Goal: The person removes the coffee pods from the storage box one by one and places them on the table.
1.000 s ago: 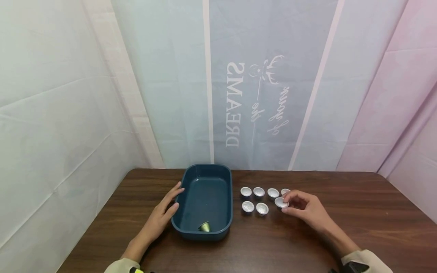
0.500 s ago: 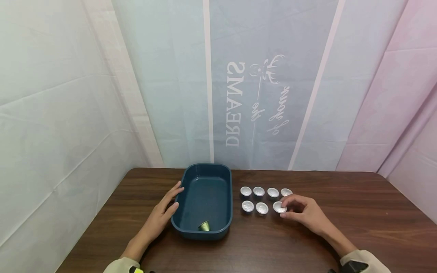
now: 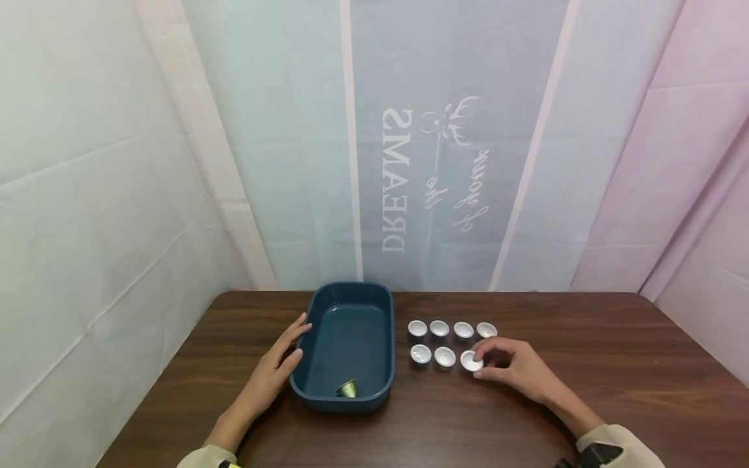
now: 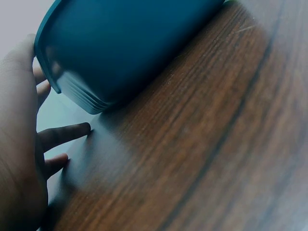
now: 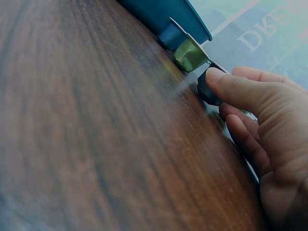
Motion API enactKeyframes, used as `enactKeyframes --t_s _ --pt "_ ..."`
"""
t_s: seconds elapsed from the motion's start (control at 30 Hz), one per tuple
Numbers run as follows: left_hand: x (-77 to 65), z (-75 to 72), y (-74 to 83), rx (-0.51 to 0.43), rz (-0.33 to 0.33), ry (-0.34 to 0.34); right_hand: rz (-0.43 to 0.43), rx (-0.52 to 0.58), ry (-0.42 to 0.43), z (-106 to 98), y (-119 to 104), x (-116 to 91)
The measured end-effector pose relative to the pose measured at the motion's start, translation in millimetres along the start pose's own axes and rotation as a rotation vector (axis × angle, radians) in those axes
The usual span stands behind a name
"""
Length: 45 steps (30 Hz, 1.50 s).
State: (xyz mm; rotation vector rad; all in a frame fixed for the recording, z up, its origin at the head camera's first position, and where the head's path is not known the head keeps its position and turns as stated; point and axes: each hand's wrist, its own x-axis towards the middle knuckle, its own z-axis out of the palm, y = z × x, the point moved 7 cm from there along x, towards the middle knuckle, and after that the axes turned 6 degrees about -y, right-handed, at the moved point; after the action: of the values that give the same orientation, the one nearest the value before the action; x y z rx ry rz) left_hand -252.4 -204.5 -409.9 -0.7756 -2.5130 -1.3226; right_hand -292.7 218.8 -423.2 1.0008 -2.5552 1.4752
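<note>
My right hand [image 3: 523, 372] pinches a coffee capsule [image 3: 470, 361] by its rim, thumb on the near side. This capsule stands foil lid up at the right end of the front row, and its dark body [image 5: 207, 91] shows in the right wrist view. Beside it in that view are a green capsule [image 5: 188, 54] and a dark blue capsule [image 5: 172, 36]. My left hand [image 3: 274, 367] rests at the left rim of a dark blue plastic basin [image 3: 345, 344], fingers fairly straight. A gold-green capsule [image 3: 348, 389] lies tipped over inside the basin, near its front wall.
Behind the front row stands a back row of several silver-lidded capsules [image 3: 439, 329], all lids up. The brown wooden table [image 3: 468, 429] ends at a hanging printed cloth [image 3: 404, 182]. White cloth [image 3: 99, 195] hangs at the left.
My right hand has brought the pinched capsule slightly nearer to me and leftward, away from the back row and into line with the front row. My left hand stays at the basin.
</note>
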Motion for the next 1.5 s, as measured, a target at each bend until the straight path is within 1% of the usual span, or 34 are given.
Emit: enactKeyframes --t_s 0.1,0.27,0.43,0.57,0.77,0.87,1.0,1.1,1.27,1.37,1.5 --pt "-0.9 0.2 -2.0 -0.005 -0.004 0.003 -0.001 -0.009 -0.007 1 -9 1" --pt "-1.3 0.1 -3.7 -0.008 -0.009 0.003 -0.043 -0.006 -0.013 0 -34 2" --pt "-2.0 -0.4 -2.5 -0.005 -0.006 0.004 -0.074 -0.014 -0.015 0 -42 3" --pt "-2.5 -0.5 -1.7 -0.001 0.000 0.004 -0.075 -0.002 -0.022 0 -38 4" --pt "-3.3 -1.6 -1.5 -0.005 -0.003 0.007 -0.098 0.033 -0.061 -1 -16 5" --pt "-3.6 -1.8 -1.2 -0.001 -0.006 0.008 -0.099 0.072 -0.070 -3 -8 5" --pt "-3.8 -1.7 -0.5 0.013 -0.015 0.010 -0.101 0.143 -0.078 -8 -9 5" --pt "-3.7 -1.4 -1.6 0.021 -0.024 0.010 -0.115 0.150 -0.069 -15 -14 5" --pt "-2.5 -0.6 -4.5 0.016 -0.028 0.014 -0.181 0.112 -0.028 -25 -34 8" --pt "-1.3 -0.2 -3.2 0.019 -0.029 0.007 -0.228 0.120 -0.039 -22 -46 11" --pt "-0.1 0.3 -1.6 0.021 -0.033 -0.006 -0.274 0.171 -0.089 -10 -60 17"
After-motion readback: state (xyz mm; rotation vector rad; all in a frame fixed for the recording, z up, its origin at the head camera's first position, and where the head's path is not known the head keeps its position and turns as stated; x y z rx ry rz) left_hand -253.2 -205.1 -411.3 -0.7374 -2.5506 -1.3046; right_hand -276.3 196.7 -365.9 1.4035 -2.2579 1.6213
